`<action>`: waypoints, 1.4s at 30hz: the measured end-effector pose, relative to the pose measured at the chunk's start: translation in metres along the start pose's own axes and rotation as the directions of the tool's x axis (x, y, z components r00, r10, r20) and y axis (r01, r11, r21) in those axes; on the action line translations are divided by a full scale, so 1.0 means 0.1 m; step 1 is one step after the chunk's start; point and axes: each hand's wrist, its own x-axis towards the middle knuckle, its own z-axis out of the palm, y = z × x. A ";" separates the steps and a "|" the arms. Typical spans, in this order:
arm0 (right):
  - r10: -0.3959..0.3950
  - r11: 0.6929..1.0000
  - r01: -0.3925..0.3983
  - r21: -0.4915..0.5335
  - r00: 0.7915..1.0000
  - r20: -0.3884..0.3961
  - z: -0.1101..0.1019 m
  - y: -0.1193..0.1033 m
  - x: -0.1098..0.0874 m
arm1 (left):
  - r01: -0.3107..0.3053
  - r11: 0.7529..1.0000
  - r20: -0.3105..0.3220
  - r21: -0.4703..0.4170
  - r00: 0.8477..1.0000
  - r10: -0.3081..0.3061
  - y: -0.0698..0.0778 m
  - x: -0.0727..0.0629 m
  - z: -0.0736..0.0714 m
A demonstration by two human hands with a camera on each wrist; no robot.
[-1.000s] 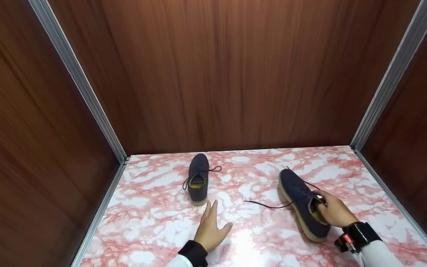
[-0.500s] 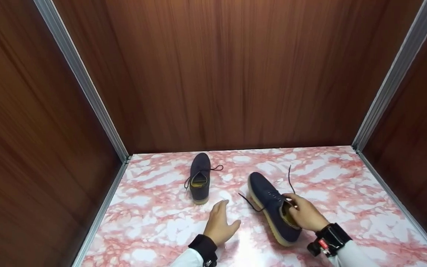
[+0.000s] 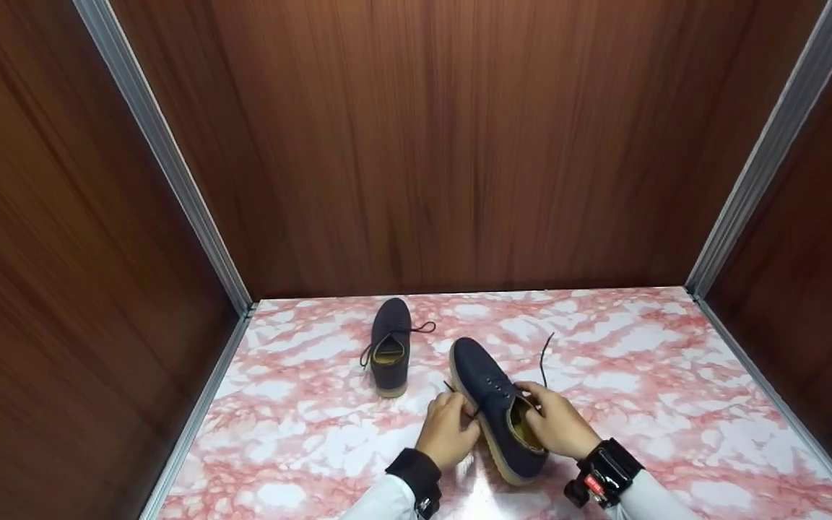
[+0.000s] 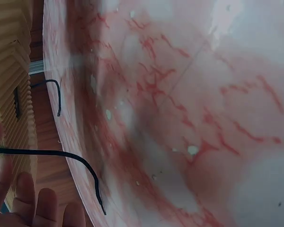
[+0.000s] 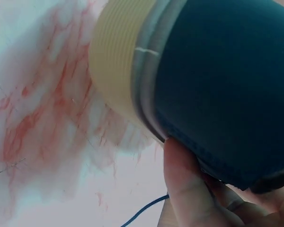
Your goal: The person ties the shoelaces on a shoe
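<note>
A navy lace-up shoe (image 3: 472, 362) with a pale ribbed sole is tilted between my two hands, its toe pointing away. My right hand (image 3: 559, 423) grips the shoe by the side of its opening, the thumb reaching inside. On the other side, my left hand (image 3: 445, 432) pinches one loose shoelace (image 4: 61, 153) near the shoe, and the lace's free end hangs past the fingers. The other lace end (image 3: 543, 361) sticks out beyond my right hand. The right wrist view shows the shoe's heel (image 5: 217, 85) close up, with fingers at its collar.
A matching navy shoe (image 3: 391, 318) stands farther back to the left, toe away, with its laces tied in loops. The red-and-white marbled tabletop (image 3: 300, 448) is bounded by brown wood-grain panels (image 3: 416, 159) at the back and sides, with metal strips in the corners.
My right hand has brought the shoe leftward toward the middle. My left hand has moved slightly right, and its spread fingers have closed on a lace. The far shoe has stayed put.
</note>
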 end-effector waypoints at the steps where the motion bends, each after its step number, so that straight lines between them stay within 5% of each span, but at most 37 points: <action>1: 0.001 1.000 -0.001 -0.004 1.000 -0.002 0.02 0.00 0.00 | -0.006 1.000 -0.012 0.010 1.000 0.006 -0.01 0.00 0.01; 9: 0.013 1.000 -0.013 0.008 1.000 0.001 0.10 0.01 0.00 | -0.041 0.999 -0.042 0.035 0.998 0.042 -0.07 -0.01 -0.02; 16: 0.038 0.999 -0.038 0.001 0.998 -0.043 0.13 0.05 -0.01 | 0.061 0.996 -0.036 -0.068 0.997 -0.063 -0.15 0.04 -0.15; 22: 0.079 0.997 -0.077 0.024 0.995 -0.054 0.17 0.09 -0.02 | 0.079 0.993 -0.050 -0.088 0.995 -0.083 -0.25 0.12 -0.32; 35: 0.136 0.988 -0.146 -0.046 0.976 -0.171 0.44 0.02 0.12 | 0.133 0.990 -0.180 0.043 0.976 -0.123 -0.43 0.21 -0.50; 42: 0.114 0.992 -0.120 -0.035 0.983 -0.143 0.57 -0.07 0.18 | 0.178 0.979 -0.262 0.103 0.954 -0.146 -0.50 0.21 -0.52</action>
